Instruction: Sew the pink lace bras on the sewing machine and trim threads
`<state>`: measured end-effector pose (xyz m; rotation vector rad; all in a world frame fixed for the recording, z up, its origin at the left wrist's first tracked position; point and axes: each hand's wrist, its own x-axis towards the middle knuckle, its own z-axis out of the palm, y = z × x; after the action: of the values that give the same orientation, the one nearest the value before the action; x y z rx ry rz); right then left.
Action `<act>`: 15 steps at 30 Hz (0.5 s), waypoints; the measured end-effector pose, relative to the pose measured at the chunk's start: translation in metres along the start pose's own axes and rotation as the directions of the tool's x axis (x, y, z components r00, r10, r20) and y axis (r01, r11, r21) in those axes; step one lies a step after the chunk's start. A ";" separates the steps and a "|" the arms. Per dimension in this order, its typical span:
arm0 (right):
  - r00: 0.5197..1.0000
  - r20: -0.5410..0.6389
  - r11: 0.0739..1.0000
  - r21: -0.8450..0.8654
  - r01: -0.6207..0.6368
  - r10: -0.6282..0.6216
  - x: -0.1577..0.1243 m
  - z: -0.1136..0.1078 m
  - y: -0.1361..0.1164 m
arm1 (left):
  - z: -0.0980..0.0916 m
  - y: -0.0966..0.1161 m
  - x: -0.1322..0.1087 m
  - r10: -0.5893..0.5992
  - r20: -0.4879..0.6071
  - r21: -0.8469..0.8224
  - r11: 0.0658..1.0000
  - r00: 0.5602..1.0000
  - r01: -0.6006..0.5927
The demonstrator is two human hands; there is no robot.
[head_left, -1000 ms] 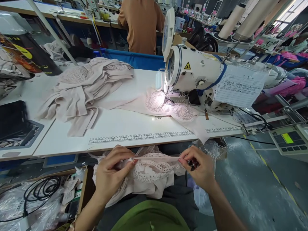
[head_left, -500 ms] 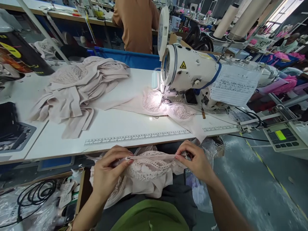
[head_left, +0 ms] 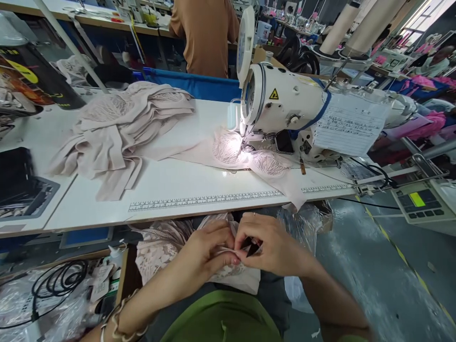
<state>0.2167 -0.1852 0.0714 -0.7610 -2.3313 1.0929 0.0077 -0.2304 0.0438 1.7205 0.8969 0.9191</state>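
A pale pink lace bra [head_left: 233, 275] lies bunched across my lap, below the table's front edge. My left hand [head_left: 215, 247] is closed on its edge, thumb and fingers pinching the fabric. My right hand [head_left: 272, 242] pinches the same edge right beside it, the fingertips almost touching. Dark pointed thread snips [head_left: 253, 248] show inside my right hand, their handle hidden by the palm. More lace fabric [head_left: 156, 256] hangs to the left of my hands. On the table another bra [head_left: 269, 164] lies under the lit needle of the sewing machine [head_left: 281, 97].
A pile of pale pink pieces [head_left: 121, 133] covers the table's left part. A printed ruler [head_left: 213, 199] runs along the front edge. A phone [head_left: 284, 141] rests by the machine, a control box [head_left: 420, 202] stands right. A box of cables [head_left: 60, 289] sits lower left. Someone in brown [head_left: 204, 38] works beyond.
My hands have come together from the bra's two ends to its middle. The stretched edge is now bunched between them, and the dark snips show more plainly in my right hand.
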 end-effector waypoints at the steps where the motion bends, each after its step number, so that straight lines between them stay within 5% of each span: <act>1: 1.000 -0.008 1.000 0.000 -0.007 0.007 -0.001 0.002 0.002 | 0.005 -0.001 0.003 0.020 -0.036 -0.002 1.000 0.999 -0.020; 15: 0.983 -0.109 0.973 0.193 -0.125 0.148 -0.017 -0.002 0.028 | 0.006 -0.007 0.008 0.045 -0.153 0.062 0.997 0.987 -0.036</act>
<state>0.2392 -0.1799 0.0472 -0.9018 -2.0661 1.2644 0.0156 -0.2240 0.0372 1.7413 1.0025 1.0736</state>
